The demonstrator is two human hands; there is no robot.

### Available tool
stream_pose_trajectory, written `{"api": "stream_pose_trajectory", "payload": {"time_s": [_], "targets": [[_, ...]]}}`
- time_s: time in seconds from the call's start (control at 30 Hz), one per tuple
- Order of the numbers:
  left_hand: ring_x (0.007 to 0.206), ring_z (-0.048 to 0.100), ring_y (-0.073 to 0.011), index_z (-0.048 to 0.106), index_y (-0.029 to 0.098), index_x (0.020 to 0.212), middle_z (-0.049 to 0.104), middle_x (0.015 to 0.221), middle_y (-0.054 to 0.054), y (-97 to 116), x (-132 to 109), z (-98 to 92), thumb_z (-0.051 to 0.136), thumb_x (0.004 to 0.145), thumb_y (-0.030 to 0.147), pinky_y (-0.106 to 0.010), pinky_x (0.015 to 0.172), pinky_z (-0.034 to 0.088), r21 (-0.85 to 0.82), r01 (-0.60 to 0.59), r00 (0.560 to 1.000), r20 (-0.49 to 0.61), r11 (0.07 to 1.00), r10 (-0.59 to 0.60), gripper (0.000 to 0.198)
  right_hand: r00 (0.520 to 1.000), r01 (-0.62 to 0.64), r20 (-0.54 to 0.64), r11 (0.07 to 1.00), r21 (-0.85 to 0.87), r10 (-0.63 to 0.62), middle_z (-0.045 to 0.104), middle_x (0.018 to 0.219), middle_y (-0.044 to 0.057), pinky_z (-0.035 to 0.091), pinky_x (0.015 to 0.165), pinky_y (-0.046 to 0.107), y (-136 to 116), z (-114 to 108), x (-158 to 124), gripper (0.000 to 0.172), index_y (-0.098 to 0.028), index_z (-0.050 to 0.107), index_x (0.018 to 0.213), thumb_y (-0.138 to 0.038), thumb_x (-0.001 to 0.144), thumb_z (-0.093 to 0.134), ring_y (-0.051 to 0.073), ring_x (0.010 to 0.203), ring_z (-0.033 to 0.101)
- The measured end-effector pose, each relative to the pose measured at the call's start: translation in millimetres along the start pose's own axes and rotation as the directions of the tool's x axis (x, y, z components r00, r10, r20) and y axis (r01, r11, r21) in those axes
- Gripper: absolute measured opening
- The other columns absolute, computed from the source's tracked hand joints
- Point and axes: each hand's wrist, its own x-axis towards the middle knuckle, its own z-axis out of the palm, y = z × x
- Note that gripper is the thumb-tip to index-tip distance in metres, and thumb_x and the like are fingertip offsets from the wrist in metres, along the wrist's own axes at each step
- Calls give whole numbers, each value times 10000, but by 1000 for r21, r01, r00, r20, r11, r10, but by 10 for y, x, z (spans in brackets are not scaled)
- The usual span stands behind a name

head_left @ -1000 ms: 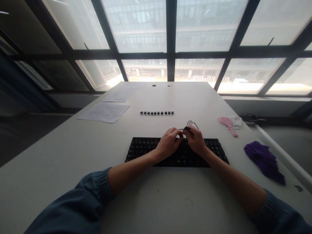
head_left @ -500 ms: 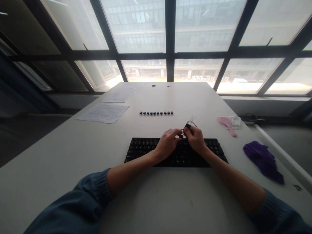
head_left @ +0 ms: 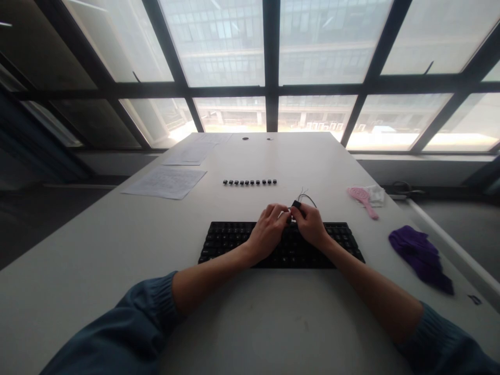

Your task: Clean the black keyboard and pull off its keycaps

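Note:
A black keyboard (head_left: 230,242) lies on the white table (head_left: 117,250) in front of me. Both my hands meet over its top edge near the middle. My right hand (head_left: 311,225) pinches a small wire keycap puller (head_left: 301,201) with a dark handle, its thin wire loops sticking up and away from me. My left hand (head_left: 268,230) rests beside it with fingers curled on the keyboard's top row, fingertips touching the puller's end; a keycap there is hidden by my fingers. A row of several black keycaps (head_left: 250,182) is lined up on the table beyond the keyboard.
Sheets of paper (head_left: 164,180) lie at the left back. A pink brush (head_left: 361,198) and a white cloth (head_left: 377,194) sit at the right, with a purple cloth (head_left: 420,254) nearer the right edge. Large windows stand behind the table.
The wire puller in my right hand has tilted and shifted slightly left, its loops now pointing further away. Both hands stay together over the keyboard's top edge.

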Motion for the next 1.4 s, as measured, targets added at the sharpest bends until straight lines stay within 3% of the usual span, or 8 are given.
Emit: {"api": "stream_pose_trajectory", "payload": {"time_s": [0.33,0.63,0.8,0.93,1.03,1.13,1.23,1.4], "targets": [[1100,520,-235,635,224,1003,621,1121,-44,-114,20,21,630,875,50,-402,992,489,-363,129,991,8,923,-135,215,1000,-18,11,1000,-4,19,558,625,-7,324,553,277,27,13,13,296,-189,569,708,-352,948,513,138,586,473],[1104,506,-236,612,214,1049,610,1136,-66,-16,5,-68,588,915,68,-397,983,478,-306,19,997,-64,952,-40,200,985,-167,-21,982,91,170,563,563,-1,370,515,270,25,-11,70,352,-188,564,641,-391,924,516,134,506,491],[992,577,-199,623,218,1066,644,1042,-40,-29,93,-258,605,935,135,-351,902,500,-373,102,989,-58,922,-133,156,992,-126,-22,989,83,128,596,607,11,387,528,264,58,4,55,338,-181,593,685,-408,926,524,142,544,523],[892,625,-170,674,215,1111,672,1008,-37,-279,375,-423,598,949,209,-300,773,515,-362,149,983,-48,920,-177,179,994,-112,2,989,92,112,609,624,16,396,532,258,74,22,42,327,-178,606,710,-401,934,522,142,556,535],[861,643,-172,722,192,1033,700,970,-41,-622,727,-399,618,931,237,-320,832,521,-273,149,986,-25,950,-162,153,993,-114,-5,988,104,115,615,629,20,406,537,257,86,25,43,328,-175,616,716,-405,934,531,145,565,545],[868,648,-194,751,178,991,711,989,-64,-979,1104,-226,674,872,240,-343,855,523,-180,188,982,25,966,-186,155,992,-123,-1,985,119,124,622,635,22,415,538,257,98,25,44,331,-174,623,724,-412,936,537,149,571,559],[915,641,-211,757,194,1037,730,1025,-67,-1237,1396,24,652,884,258,-372,914,491,-43,160,976,154,986,-152,196,992,-126,1,983,134,127,624,641,23,418,532,253,103,25,44,340,-174,625,731,-425,941,534,149,575,568],[1095,579,-284,769,216,987,750,1045,-70,-1471,1592,381,651,872,256,-462,1017,382,63,80,953,287,995,-94,170,990,-139,6,976,165,140,637,659,29,424,538,252,96,29,43,327,-177,626,737,-416,944,539,149,589,572]]}}
